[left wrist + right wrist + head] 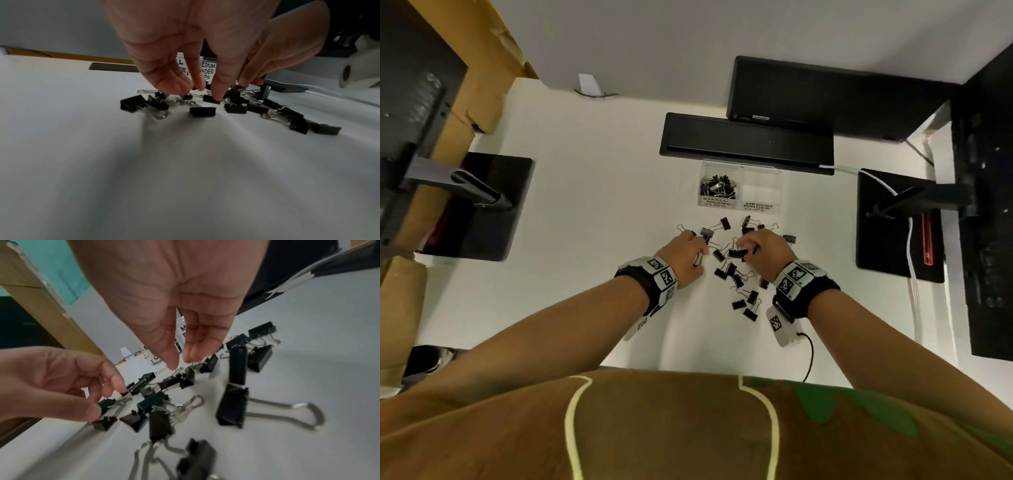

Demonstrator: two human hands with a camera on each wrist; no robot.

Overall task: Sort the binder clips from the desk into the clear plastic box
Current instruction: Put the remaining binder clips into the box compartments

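Observation:
Several black binder clips (736, 274) of two sizes lie scattered on the white desk (585, 222). Behind them stands the clear plastic box (760, 190), labelled in two halves: the small side holds a heap of clips (717, 186), while the medium side looks bare. My left hand (685, 248) reaches down over the left of the pile, its thumb tip (218, 95) touching a small clip (211, 99) that lies on the desk. My right hand (182, 361) hangs just above the clips with thumb and fingers apart and nothing between them. A large clip (232, 405) lies below the right palm.
A black tray (746, 142) and a monitor foot sit right behind the box. Black stand bases flank the work area at left (479, 205) and right (893, 222), the right one with a white cable (912, 274) and a red bar (928, 240). Cardboard (476, 85) stands far left.

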